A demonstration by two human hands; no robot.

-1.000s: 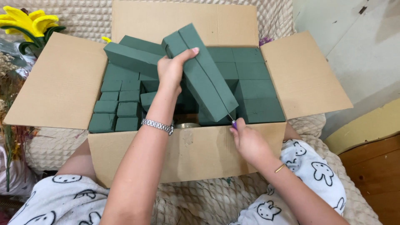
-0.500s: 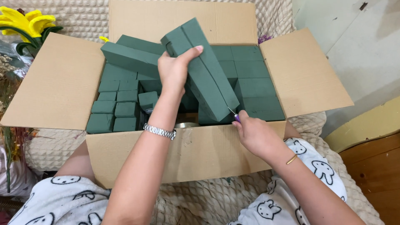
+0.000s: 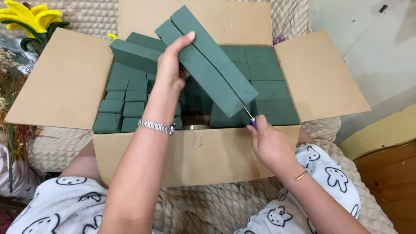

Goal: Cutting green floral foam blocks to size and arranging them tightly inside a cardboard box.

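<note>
A long dark-green foam block (image 3: 212, 65) is shown raised at a slant above an open cardboard box (image 3: 195, 156), its upper end toward the far flap and its lower end near the front wall. A lengthwise slit is seen along the block's upper face. The block is clasped at its left side by the left hand (image 3: 171, 69), the thumb laid against the top face and the fingers wrapped behind; this grip is closed on the block. A silver bracelet (image 3: 156, 127) is worn on the left wrist.

The lower end of the block is met by a thin metal blade (image 3: 248, 113) with a purple handle, which is held in the closed grip of the right hand (image 3: 268, 145) just above the box's front wall. A gold bangle (image 3: 301, 175) is worn on the right wrist.

Inside the box, many further green foam bricks (image 3: 125, 102) are stacked in rows, and one loose brick (image 3: 136, 54) is propped across them at the back left. A round metal rim (image 3: 195, 127) is partly visible at the box's front inner edge. Outside the box, to its far left, a yellow artificial flower (image 3: 26, 15) is seen. The box is rested on a beige quilted cover (image 3: 56, 145), between knees clothed in white rabbit-print fabric (image 3: 329, 173).
</note>
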